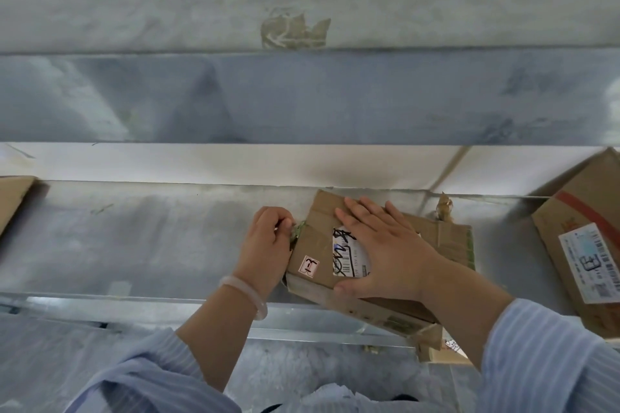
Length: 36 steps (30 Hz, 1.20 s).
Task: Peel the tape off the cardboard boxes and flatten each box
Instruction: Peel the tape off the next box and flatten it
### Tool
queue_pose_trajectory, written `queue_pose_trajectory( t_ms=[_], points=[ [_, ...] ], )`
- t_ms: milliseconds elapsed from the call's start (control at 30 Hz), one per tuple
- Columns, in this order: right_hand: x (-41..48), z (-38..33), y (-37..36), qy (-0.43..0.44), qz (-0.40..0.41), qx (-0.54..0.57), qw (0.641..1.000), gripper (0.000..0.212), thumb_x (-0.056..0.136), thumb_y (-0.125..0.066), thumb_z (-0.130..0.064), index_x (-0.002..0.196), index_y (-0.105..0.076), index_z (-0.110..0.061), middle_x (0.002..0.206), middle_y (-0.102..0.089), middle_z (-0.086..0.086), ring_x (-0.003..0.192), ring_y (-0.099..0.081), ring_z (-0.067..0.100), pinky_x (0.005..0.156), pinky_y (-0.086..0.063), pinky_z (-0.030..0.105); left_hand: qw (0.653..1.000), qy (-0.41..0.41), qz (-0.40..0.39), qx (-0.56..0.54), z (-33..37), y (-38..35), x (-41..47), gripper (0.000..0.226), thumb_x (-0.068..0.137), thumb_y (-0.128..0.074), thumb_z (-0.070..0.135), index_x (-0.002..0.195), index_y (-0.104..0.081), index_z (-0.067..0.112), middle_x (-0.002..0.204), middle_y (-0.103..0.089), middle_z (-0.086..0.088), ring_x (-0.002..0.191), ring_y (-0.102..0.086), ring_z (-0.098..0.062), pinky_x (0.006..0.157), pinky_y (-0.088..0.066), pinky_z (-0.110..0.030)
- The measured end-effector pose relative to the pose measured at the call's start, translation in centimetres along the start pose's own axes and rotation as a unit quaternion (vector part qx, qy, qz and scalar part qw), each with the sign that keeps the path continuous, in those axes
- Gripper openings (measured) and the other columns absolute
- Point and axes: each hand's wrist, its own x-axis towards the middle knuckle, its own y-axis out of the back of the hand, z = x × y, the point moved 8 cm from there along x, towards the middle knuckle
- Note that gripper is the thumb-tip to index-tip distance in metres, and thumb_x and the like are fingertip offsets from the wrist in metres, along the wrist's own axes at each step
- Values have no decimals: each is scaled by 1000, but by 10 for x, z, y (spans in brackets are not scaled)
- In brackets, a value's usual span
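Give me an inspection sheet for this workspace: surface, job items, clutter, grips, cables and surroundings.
Surface: grey metal bench, scuffed.
Job's things: cardboard box, labelled, at the front edge; second box at right with red tape; cardboard piece at far left.
Clutter: crumpled tape scrap behind the box.
Grips: left hand pinches tape at the box's left edge; right hand presses flat on its top.
Cables: nothing seen.
Surroundings: grey wall, tape remnant stuck on it.

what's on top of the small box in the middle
The right hand lies flat on the box top, covering part of a white label scribbled with black marker. A small red-and-white sticker sits near the left edge. The rest of the label under the palm is hidden.
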Motion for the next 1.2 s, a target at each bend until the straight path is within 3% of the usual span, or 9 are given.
queue_pose_trajectory(
  t_ms=[67,200,400,467,600,767,900,1033,1200],
  points=[
    [-1,0,1,2,-1,4,1000,124,57,-30,-98,154,12,-34,161,20,-13,144,23,3,116,21,35,999,25,19,-25,-5,2,-5,39,92,-51,-5,77,-49,31,88,-54,9,83,-51,5,75,-39,-9],
    [-3,-5,-1,12,1,3,1000,124,58,-33,-97,155,12,-33,161,22,-13,143,28,3,115,23,34,965,189,10,-181,-33,-5,-22,23,99,-47,6,81,-56,18,82,-58,-6,78,-53,-22,75,-48,-44],
    [-3,-6,-2,16,9,3,1000,125,58,-32,-98,154,13,-33,160,23,-13,142,31,1,115,24,34,818,429,98,-369,-54,-13,-46,26,103,-42,17,84,-61,15,85,-67,-12,75,-64,-29,70,-56,-46],
    [-3,-6,-2,18,10,5,1000,125,58,-32,-98,155,12,-32,161,22,-12,142,30,2,115,24,34,807,438,95,-384,-59,-8,-44,24,102,-44,15,87,-61,14,87,-66,-12,75,-65,-27,56,-59,-39],
    [-2,-6,-2,20,10,-5,1000,125,58,-30,-98,154,14,-32,160,24,-12,141,32,2,115,24,34,823,384,54,-415,-52,-3,-36,22,99,-50,16,80,-59,12,71,-65,-8,56,-64,-15,44,-51,-25],
    [-4,-6,-4,19,-1,-25,999,135,48,-23,-106,152,22,-31,158,32,-5,140,37,7,116,23,38,904,335,-77,-254,-48,-11,-36,18,91,-65,13,92,-49,19,75,-68,-3,51,-60,-10,46,-50,-25],
    [-6,-8,6,5,14,-2,1000,133,46,-25,-107,147,28,-40,156,36,-1,141,37,11,119,17,41,936,293,-24,-196,-38,6,-29,21,88,-68,7,89,-50,18,85,-65,-13,60,-60,-18,56,-53,-32],
    [-20,-15,50,1,179,50,983,121,55,-32,-102,152,9,-43,163,7,-6,149,7,14,120,-1,40,977,168,83,-102,9,46,-2,24,85,-71,16,84,-50,29,78,-64,-2,65,-56,-10,61,-46,-18],
    [-58,-14,106,12,443,141,885,79,85,-49,-70,143,-39,-19,141,-42,11,127,-44,31,106,-40,48,994,-28,96,-43,95,86,28,14,89,-67,11,81,-56,17,68,-64,8,65,-57,0,57,-36,-11]
  ],
)
